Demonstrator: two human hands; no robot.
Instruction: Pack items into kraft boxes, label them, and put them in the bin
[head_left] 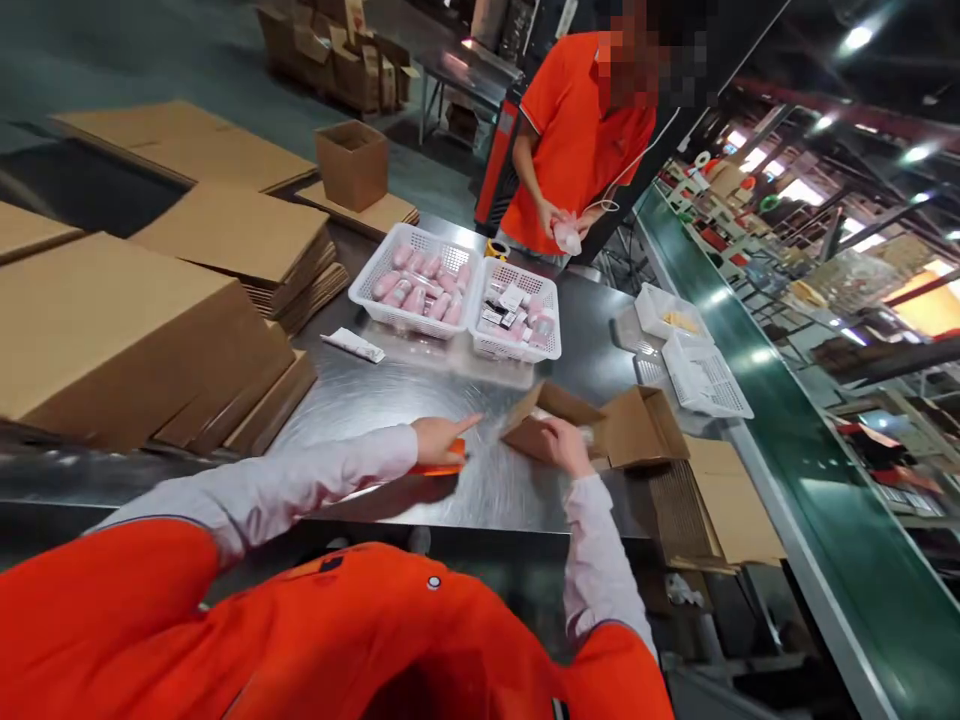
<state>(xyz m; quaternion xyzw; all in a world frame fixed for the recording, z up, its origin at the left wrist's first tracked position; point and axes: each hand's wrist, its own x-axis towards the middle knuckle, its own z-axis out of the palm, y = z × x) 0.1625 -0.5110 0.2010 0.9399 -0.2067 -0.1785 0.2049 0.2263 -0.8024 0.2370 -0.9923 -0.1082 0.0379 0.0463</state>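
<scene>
My left hand (439,441) is over the metal table, index finger stretched out to the right. Its other fingers are curled around an orange object (448,460), mostly hidden under the hand, so its kind does not show. To the right, my right hand (568,446) grips the near side of an open cardboard box (525,435), with something pale partly visible inside. A second open cardboard box (645,432) stands against it on the right.
White baskets hold pink-wrapped items (416,290) and labelled packs (514,315). Flattened cartons (135,330) are stacked left, more (731,500) at right. A co-worker (592,140) across the table handles a wrapped item. A green conveyor (817,460) runs along the right.
</scene>
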